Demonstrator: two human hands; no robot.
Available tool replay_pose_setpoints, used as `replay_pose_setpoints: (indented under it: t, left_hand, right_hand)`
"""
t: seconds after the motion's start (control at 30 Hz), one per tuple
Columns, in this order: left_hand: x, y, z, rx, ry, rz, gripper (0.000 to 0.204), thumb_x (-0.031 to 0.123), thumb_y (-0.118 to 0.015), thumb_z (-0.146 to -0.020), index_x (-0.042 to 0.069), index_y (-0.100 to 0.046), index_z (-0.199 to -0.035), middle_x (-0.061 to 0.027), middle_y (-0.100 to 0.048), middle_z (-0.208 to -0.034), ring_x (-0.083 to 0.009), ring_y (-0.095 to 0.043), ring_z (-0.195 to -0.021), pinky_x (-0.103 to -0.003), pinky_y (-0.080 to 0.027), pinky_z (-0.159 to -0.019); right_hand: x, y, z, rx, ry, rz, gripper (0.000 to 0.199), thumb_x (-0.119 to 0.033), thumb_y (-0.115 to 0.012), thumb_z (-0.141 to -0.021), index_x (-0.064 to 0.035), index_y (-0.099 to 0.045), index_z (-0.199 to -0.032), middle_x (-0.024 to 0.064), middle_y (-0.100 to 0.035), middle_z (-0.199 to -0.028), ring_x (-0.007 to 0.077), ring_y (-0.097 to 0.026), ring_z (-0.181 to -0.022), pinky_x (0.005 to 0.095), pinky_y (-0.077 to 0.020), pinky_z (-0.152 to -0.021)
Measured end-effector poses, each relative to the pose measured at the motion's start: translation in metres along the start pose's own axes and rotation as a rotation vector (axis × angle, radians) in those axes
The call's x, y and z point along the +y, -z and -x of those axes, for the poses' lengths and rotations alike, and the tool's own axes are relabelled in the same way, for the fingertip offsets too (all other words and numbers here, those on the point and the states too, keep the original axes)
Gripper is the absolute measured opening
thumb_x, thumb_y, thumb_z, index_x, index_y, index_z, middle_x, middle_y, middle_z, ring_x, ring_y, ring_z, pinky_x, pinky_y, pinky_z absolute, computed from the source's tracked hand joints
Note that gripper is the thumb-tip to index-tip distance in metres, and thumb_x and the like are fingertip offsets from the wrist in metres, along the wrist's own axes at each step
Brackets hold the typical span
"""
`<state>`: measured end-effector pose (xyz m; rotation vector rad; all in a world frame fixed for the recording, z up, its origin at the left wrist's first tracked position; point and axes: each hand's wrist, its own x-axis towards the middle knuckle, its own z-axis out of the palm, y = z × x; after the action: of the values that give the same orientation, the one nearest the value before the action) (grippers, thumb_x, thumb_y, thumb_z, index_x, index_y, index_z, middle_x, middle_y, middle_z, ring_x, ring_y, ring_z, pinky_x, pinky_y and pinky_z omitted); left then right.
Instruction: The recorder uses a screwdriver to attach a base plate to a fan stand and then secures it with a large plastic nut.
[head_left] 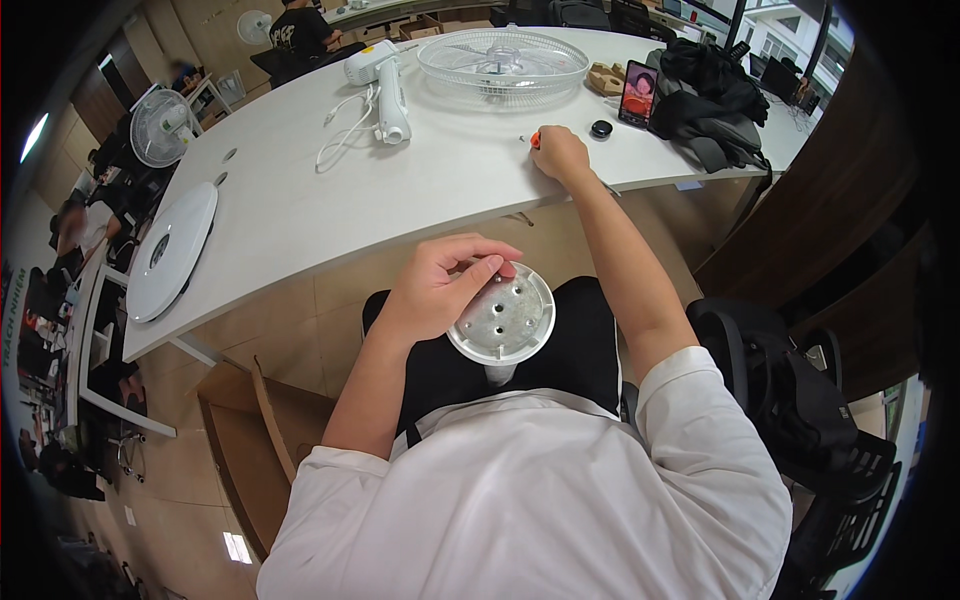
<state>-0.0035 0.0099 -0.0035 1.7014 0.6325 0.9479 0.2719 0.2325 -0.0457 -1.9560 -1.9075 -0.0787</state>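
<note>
Over my lap, my left hand [445, 285] is closed at the upper left rim of a white fan pole's round end [505, 318]. Its grey metal face has several holes and points up at me; thumb and fingers lie across the top of it. Part of the pole [499, 374] shows below the disc, between my thighs. On the table near its front edge, my right hand [562, 157] is closed round an orange-handled tool [537, 140], which looks like a screwdriver; most of it is hidden. Small screws [522, 138] lie just left of that hand.
Across the white table [300, 200] are a fan motor head [390, 105] with its cord, a fan cage [503, 65], a round white base [172, 252], a black round cap [601, 129], a propped phone [638, 95] and a dark bag [710, 105]. An open carton [250, 420] stands on the floor at left.
</note>
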Motion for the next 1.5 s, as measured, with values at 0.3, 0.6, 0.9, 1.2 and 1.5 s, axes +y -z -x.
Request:
replay_pose_setpoints:
  t: [0.3, 0.6, 0.9, 1.2, 1.5]
  left_hand:
    - [-0.024, -0.002, -0.004, 0.064, -0.060, 0.232, 0.023, 0.012, -0.057, -0.110, -0.002, -0.071, -0.120, -0.0054, -0.074, -0.097, -0.0095, -0.069, -0.087, -0.023, -0.055, -0.076]
    - [-0.015, -0.016, -0.008, 0.188, -0.132, 0.210, 0.022, 0.013, -0.053, -0.112, -0.003, -0.064, -0.123, -0.0063, -0.071, -0.104, -0.0085, -0.066, -0.092, -0.025, -0.055, -0.082]
    - [-0.017, -0.022, -0.010, 0.275, -0.156, 0.259, 0.019, 0.011, -0.052, -0.112, -0.001, -0.065, -0.119, -0.0057, -0.070, -0.098, -0.0080, -0.065, -0.089, -0.023, -0.053, -0.079]
    - [-0.029, -0.034, 0.019, 0.461, -0.308, 0.263, 0.010, 0.003, -0.057, -0.103, -0.002, -0.062, -0.110, -0.0107, -0.066, -0.110, -0.0169, -0.066, -0.105, -0.030, -0.052, -0.094]
    - [-0.022, -0.030, 0.048, 0.219, -0.411, 0.055, 0.015, -0.001, -0.065, -0.086, -0.004, -0.061, -0.100, -0.0158, -0.056, -0.122, -0.0235, -0.058, -0.114, -0.037, -0.046, -0.102]
  right_hand:
    - [-0.074, 0.166, 0.139, -0.704, 0.434, -1.007, 0.014, -0.015, -0.076, -0.089, -0.0024, -0.077, -0.095, 0.0026, -0.075, -0.085, 0.0115, -0.064, -0.073, 0.0258, -0.0501, -0.066]
    - [-0.102, 0.177, 0.199, -0.673, 0.697, -0.697, 0.012, -0.009, -0.078, -0.083, -0.0028, -0.077, -0.093, 0.0106, -0.077, -0.087, 0.0254, -0.071, -0.077, 0.0373, -0.0562, -0.075]
    - [-0.104, 0.174, 0.195, -0.711, 0.657, -0.528, 0.014, -0.012, -0.078, -0.083, -0.0018, -0.076, -0.093, 0.0128, -0.076, -0.086, 0.0288, -0.071, -0.075, 0.0379, -0.0560, -0.073]
    - [-0.104, 0.177, 0.194, -0.670, 0.614, -0.547, 0.023, -0.022, -0.078, -0.085, -0.0017, -0.075, -0.094, 0.0154, -0.075, -0.081, 0.0289, -0.073, -0.074, 0.0381, -0.0573, -0.072]
    - [-0.101, 0.179, 0.196, -0.742, 0.588, -0.579, 0.025, -0.022, -0.082, -0.086, -0.0030, -0.076, -0.101, 0.0137, -0.075, -0.083, 0.0278, -0.068, -0.071, 0.0378, -0.0549, -0.070]
